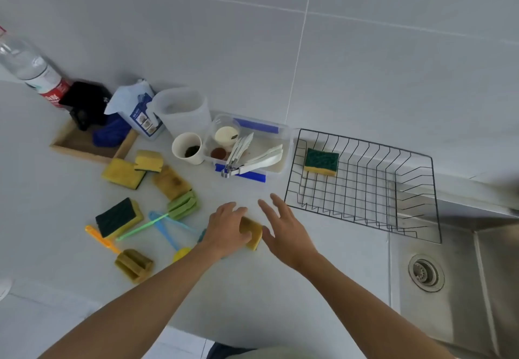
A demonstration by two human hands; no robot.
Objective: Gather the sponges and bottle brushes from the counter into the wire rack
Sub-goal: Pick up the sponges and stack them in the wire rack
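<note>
My left hand grips a yellow sponge at the middle of the counter. My right hand hovers just right of it with fingers spread, holding nothing. The black wire rack sits to the right and holds one green-topped sponge. Several more sponges lie to the left, among them a green-and-yellow sponge and a worn yellow sponge. A green bottle brush, a blue brush and an orange brush lie crossed among them.
A clear tub with white tongs, a paper cup, a plastic jug and a wooden tray line the wall. A steel sink lies right of the counter.
</note>
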